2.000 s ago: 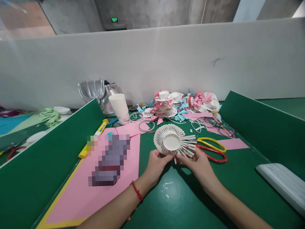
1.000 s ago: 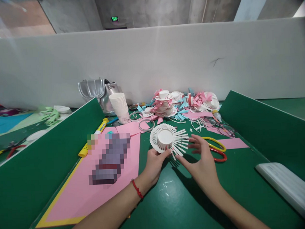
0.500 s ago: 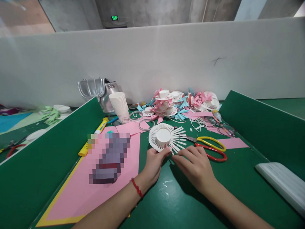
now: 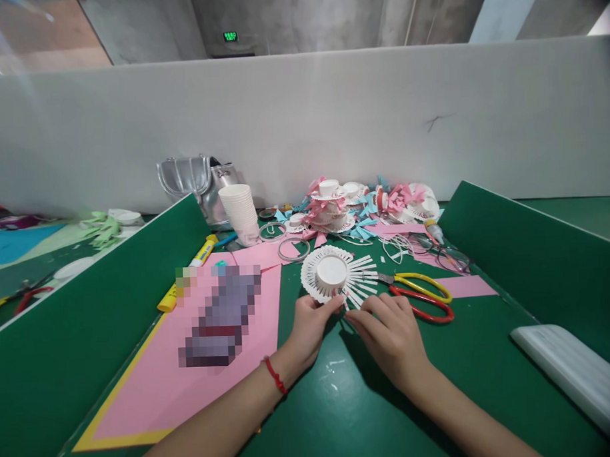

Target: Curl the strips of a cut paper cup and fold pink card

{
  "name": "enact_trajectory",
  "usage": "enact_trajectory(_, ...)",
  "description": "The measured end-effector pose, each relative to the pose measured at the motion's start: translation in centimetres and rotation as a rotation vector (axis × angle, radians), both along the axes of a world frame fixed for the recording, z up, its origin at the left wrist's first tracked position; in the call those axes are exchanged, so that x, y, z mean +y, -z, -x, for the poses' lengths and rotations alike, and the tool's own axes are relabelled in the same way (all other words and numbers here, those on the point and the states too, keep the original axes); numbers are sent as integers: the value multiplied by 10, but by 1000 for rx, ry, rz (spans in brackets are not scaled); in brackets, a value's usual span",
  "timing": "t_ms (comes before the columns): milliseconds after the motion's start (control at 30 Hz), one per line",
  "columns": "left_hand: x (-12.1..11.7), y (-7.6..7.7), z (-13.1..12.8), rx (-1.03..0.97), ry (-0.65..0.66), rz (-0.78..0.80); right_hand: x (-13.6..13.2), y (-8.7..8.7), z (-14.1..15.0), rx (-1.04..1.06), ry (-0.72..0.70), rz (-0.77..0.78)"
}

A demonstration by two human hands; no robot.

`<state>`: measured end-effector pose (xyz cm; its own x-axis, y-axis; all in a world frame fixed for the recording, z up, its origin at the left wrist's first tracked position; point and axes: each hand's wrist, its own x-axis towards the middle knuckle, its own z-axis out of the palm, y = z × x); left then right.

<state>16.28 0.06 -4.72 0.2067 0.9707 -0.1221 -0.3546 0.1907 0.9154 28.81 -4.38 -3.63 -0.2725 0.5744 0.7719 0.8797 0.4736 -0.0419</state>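
A white paper cup cut into a fan of thin strips lies upside down on the green table, its round base facing up. My left hand pinches its near edge between thumb and fingers. My right hand is curled beside it, fingertips gripping one of the loose strips at the lower right of the fan. Both hands touch the cup from the near side.
Red and yellow scissors lie just right of the cup. A pink sheet on yellow paper covers the left. Behind stand a stack of white cups, a glue stick, paper rings, finished pink and blue cup flowers and a silver bag.
My right hand let go of the strips, opened above the scissors, then came back and closed on a strip. The cup shifted a little to the left in my left hand.
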Motion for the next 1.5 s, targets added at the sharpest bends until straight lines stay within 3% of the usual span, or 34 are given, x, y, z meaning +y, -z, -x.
enact_trajectory(200,1,3,0,62,8,-61,0,3,3,18,9,15)
enact_trajectory(400,-1,-2,-1,286,-47,-184,-1,2,2,54,70,60)
enact_trajectory(733,-7,-8,-2,580,-18,-394,0,2,-2,426,107,437)
enact_trajectory(967,-8,-8,-3,439,47,-355,8,8,-8,763,69,516)
enact_trajectory(1133,-9,-8,-4,358,68,-291,12,5,-13,1162,-111,757)
enact_trajectory(1333,-6,-9,-2,263,53,-228,8,-3,-9,1427,-148,857)
enact_trajectory(1500,-5,-11,-1,216,31,-146,6,-4,-4,1391,-221,812)
